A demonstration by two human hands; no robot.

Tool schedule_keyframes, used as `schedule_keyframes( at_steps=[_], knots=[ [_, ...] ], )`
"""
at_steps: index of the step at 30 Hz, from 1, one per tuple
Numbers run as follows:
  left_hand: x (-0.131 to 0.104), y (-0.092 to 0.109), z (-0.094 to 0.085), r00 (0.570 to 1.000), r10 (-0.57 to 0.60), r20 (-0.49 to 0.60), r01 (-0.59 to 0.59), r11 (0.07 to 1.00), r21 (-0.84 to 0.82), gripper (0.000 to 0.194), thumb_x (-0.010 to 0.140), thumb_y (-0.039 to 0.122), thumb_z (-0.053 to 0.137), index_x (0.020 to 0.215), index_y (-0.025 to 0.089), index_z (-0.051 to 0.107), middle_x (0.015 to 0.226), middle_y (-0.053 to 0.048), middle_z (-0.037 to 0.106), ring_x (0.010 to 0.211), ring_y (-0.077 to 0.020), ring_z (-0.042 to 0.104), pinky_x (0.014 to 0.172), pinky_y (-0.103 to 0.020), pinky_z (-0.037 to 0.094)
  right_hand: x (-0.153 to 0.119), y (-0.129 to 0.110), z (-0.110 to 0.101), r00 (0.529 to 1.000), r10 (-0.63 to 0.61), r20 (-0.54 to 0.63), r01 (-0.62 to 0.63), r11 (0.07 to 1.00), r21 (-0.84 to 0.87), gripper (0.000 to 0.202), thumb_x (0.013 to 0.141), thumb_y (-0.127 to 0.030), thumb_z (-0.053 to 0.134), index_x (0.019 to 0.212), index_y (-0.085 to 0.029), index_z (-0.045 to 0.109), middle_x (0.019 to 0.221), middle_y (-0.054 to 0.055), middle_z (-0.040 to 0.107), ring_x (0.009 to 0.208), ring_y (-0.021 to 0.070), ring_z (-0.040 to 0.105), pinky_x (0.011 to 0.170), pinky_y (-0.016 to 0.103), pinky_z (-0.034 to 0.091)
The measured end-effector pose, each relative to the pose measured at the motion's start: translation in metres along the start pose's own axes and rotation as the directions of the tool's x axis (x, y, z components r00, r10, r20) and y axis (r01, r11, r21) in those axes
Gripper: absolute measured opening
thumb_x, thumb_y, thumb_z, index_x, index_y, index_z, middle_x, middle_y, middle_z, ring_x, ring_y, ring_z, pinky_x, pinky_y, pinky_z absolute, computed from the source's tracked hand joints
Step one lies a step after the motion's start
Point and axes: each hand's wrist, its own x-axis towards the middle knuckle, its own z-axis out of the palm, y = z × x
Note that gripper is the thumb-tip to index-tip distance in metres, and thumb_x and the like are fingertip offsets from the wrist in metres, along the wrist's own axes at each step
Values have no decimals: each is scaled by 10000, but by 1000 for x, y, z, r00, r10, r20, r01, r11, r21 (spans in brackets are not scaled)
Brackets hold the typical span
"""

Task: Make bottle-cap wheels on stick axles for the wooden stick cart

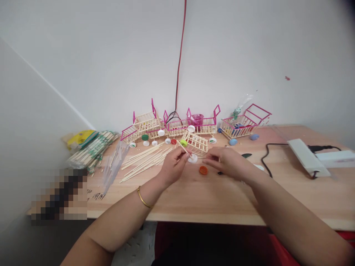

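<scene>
Near the middle of the wooden table, my left hand (175,164) pinches a thin pale stick (182,147). A round white cap (192,158) is right beside its fingertips. To the right, my right hand (223,159) is close to the white cap, its fingers bent and near the end of a thin stick; whether it grips that stick is too small to tell. A small cart frame of pale sticks (197,144) lies just behind both hands. An orange cap (203,170) rests on the table between them, nearer to me.
Stick carts with pink parts (177,127) and bottle-cap wheels line the wall. Loose sticks (146,160) and bundled sticks (95,147) lie left. A pink cup (197,121) stands behind. At right are a cart with blue wheels (241,127), a white power strip (308,158) and black cable (266,157).
</scene>
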Motion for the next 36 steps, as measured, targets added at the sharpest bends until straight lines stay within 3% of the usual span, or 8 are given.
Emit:
schedule_keyframes(
  at_steps=[2,4,9,16,23,27,31,36],
  knots=[
    [0,1,0,1000,11,9,-12,999,36,195,901,306,491,942,157,610,830,-44,631,757,-145,576,714,-264,453,-1,-1,2,991,15,129,-15,1000,3,202,803,-397,606,831,-199,634,792,38,654,693,172,564,610,265,379],
    [0,3,0,999,28,28,-30,996,86,182,894,285,500,948,156,617,824,-40,634,750,-142,575,710,-263,447,-1,-4,4,975,36,217,-37,999,2,264,749,-360,658,965,-207,655,918,58,676,785,197,596,660,274,409],
    [1,5,0,995,59,78,-70,986,150,160,882,260,520,917,155,635,819,-39,639,743,-138,568,717,-261,439,0,-9,9,953,92,289,-63,992,-107,278,705,-256,651,976,-197,671,945,73,677,796,209,607,667,275,409],
    [1,5,1,995,56,82,-68,985,159,157,869,271,547,793,157,624,766,-29,626,733,-137,559,705,-261,431,1,4,13,984,103,142,-59,958,-282,175,837,-262,504,887,-173,646,868,87,667,763,206,615,682,289,394],
    [2,3,1,996,75,-41,-66,980,186,211,833,319,608,698,165,559,666,9,558,631,-107,498,631,-234,406,1,4,12,998,50,26,-42,966,-255,291,840,-246,557,1118,-192,629,1043,104,631,803,200,616,713,289,421],
    [2,2,1,999,54,6,-54,980,190,217,845,327,586,702,165,560,661,10,558,636,-110,499,630,-236,398,3,3,12,1000,15,1,-15,987,-161,218,854,-199,518,1003,-185,676,917,82,667,797,193,606,711,286,420],
    [1,2,1,998,57,30,-62,976,210,207,871,316,545,736,162,580,682,2,568,669,-119,511,662,-245,396,1,-4,9,982,-106,157,116,991,-60,249,887,-216,463,950,-209,704,888,71,667,828,196,604,729,293,410],
    [1,3,1,998,62,11,-63,977,201,192,875,308,537,763,164,598,703,-7,580,690,-126,515,673,-250,401,-8,-13,7,941,-88,327,166,962,-217,254,888,-224,445,914,-241,697,835,73,609,805,218,582,703,327,365]
  ],
)
